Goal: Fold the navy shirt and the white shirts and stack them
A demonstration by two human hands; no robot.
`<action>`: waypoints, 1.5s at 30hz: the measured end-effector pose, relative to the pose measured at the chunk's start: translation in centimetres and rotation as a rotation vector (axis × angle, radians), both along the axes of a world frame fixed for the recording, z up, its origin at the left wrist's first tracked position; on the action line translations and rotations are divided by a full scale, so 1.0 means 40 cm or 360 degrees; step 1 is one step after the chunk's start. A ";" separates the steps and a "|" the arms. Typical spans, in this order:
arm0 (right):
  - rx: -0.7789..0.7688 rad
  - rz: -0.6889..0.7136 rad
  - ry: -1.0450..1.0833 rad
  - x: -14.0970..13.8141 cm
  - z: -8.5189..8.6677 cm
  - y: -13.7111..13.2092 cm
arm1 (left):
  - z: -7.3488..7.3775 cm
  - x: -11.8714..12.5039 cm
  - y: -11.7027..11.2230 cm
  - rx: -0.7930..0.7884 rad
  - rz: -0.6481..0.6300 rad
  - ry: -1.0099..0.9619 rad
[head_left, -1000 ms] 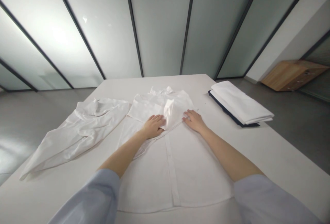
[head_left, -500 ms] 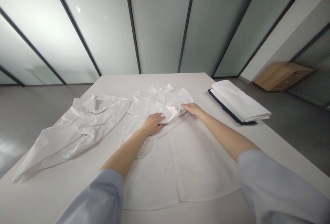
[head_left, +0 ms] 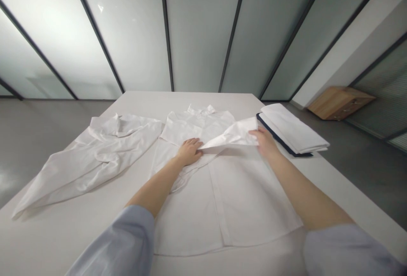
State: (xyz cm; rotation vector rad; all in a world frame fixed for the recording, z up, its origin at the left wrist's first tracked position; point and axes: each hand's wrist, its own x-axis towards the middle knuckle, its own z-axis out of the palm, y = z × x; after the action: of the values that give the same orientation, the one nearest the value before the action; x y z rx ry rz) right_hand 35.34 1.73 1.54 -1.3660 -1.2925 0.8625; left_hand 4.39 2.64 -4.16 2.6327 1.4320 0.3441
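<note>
A white garment [head_left: 254, 208] with thin ties lies spread out in front of me, its lower part towards me and a slit or seam running down its middle. My left hand [head_left: 190, 151] rests flat on its upper part, fingers stretched forward and close together. Off to the right, my right hand [head_left: 264, 140] grips the end of a loose white flap, which looks like a sleeve [head_left: 237, 134]. That flap is raised a little and stretched between my two hands. Loose ties [head_left: 182, 180] lie beside my left forearm.
Another white garment [head_left: 92, 165] lies crumpled on the left of the white table [head_left: 222, 98]. At the right edge, folded white cloth [head_left: 292, 127] sits on a dark folded piece [head_left: 280, 139]. A wooden cabinet [head_left: 337, 103] stands on the floor beyond, near frosted glass panels.
My right hand has moved right, drawing the sleeve-like flap out straight from its bunched state. My left hand has stayed in place on the garment. The view has shifted slightly.
</note>
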 end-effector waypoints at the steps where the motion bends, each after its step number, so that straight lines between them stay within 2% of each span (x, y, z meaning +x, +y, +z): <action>1: -0.0070 0.0097 0.0087 0.027 -0.006 -0.047 | 0.001 -0.002 0.001 0.0000 0.0032 0.0018; 4: -0.0438 0.0458 0.0124 0.101 -0.042 -0.182 | 0.004 -0.008 0.008 0.0002 0.0145 0.0067; 6: -0.0764 0.0731 0.0014 0.143 -0.063 -0.239 | 0.005 -0.010 0.011 -0.0001 0.0219 0.0097; 8: -0.0831 0.0634 -0.0024 0.176 -0.072 -0.255 | 0.008 -0.012 0.012 -0.0008 0.0274 0.0128; 11: -0.0558 0.0146 -0.0088 0.192 -0.070 -0.215 | 0.012 -0.014 0.010 -0.0032 0.0323 0.0158; 12: -0.0467 0.0062 -0.0167 0.186 -0.070 -0.193 | 0.013 -0.015 0.010 -0.0042 0.0332 0.0164; 14: -0.0350 0.0045 -0.0405 0.156 -0.076 -0.153 | 0.015 -0.021 0.011 -0.0060 0.0345 0.0179; 17: -0.0303 0.0134 -0.0893 0.081 -0.098 -0.116 | 0.017 -0.041 0.019 -0.0039 0.0413 0.0224; 21: -0.0287 0.0241 -0.1425 -0.009 -0.116 -0.104 | 0.019 -0.088 0.035 -0.0042 0.0701 0.0300; 23: -0.0280 0.0326 -0.1430 -0.023 -0.109 -0.099 | 0.020 -0.113 0.041 -0.0056 0.0853 0.0316; 27: -0.0319 0.0476 -0.1066 0.014 -0.083 -0.100 | 0.019 -0.147 0.044 -0.0021 0.0966 0.0333; 30: -0.0493 0.0669 -0.0862 0.060 -0.072 -0.116 | 0.019 -0.157 0.045 0.0030 0.0902 0.0376; 32: -0.0538 0.0793 -0.0846 0.082 -0.066 -0.126 | 0.021 -0.162 0.047 0.0046 0.0791 0.0413; 36: -0.0421 0.0747 -0.0936 0.094 -0.062 -0.116 | 0.037 -0.176 0.057 0.0012 0.0625 0.0496; 39: -0.0338 0.0684 -0.1016 0.085 -0.080 -0.092 | 0.052 -0.191 0.069 0.0012 0.0583 0.0561; 42: -0.0116 0.0585 -0.1106 0.073 -0.125 -0.080 | 0.062 -0.216 0.090 0.0007 0.0592 0.0575; 45: 0.0088 0.0515 -0.1236 0.068 -0.178 -0.082 | 0.079 -0.253 0.121 -0.0180 0.0543 0.0413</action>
State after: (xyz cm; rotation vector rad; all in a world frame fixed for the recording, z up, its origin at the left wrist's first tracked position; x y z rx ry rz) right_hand 38.05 -1.56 -5.57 -1.5325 -2.1577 0.4941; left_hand -5.74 7.48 -1.01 2.4080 1.9243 -0.0529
